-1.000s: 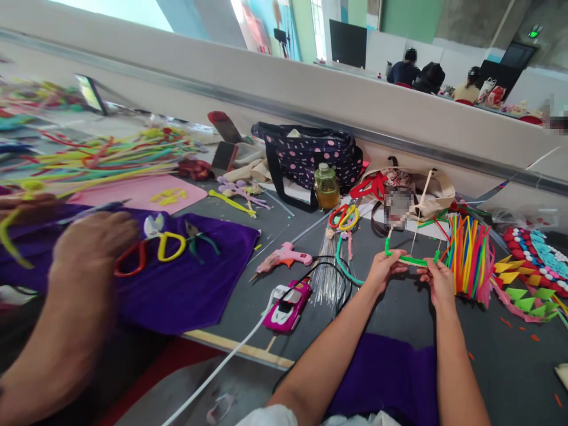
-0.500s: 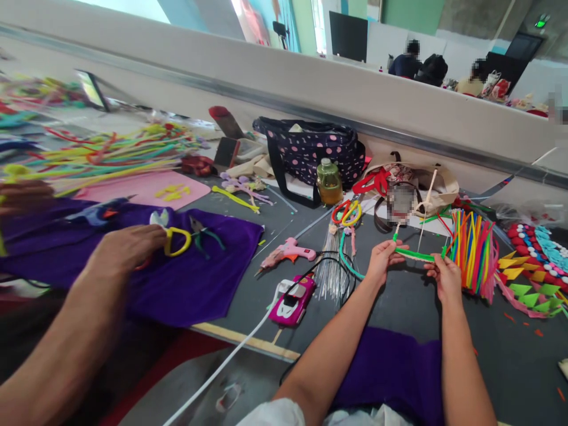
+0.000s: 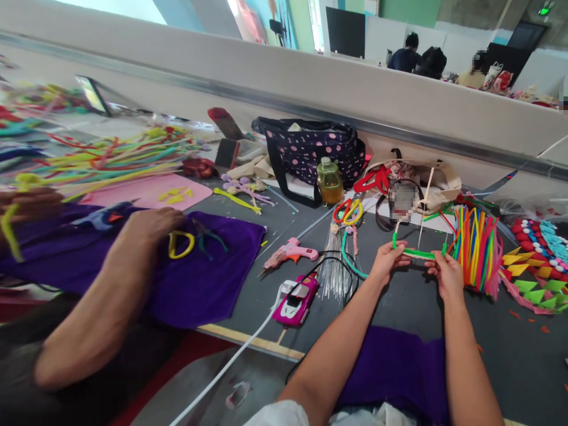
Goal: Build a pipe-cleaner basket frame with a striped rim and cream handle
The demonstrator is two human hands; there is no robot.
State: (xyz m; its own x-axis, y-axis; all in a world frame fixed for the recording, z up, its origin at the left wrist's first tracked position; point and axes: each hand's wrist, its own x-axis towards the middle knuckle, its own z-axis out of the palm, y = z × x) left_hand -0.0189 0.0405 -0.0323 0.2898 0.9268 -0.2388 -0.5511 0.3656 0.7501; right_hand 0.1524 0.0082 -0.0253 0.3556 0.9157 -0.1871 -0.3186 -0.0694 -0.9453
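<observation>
Basically both hands pinch the green pipe cleaner (image 3: 417, 253): left hand (image 3: 387, 262), right hand (image 3: 447, 275), near desk's far edge; keep ends taut and level.

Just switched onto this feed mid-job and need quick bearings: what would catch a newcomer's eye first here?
At centre right, the left hand and right hand pinch a green pipe cleaner between them over the grey table. Just right of it stands a bright bundle of coloured sticks. At left, another person's hand rests on a purple cloth beside yellow-handled scissors.
</observation>
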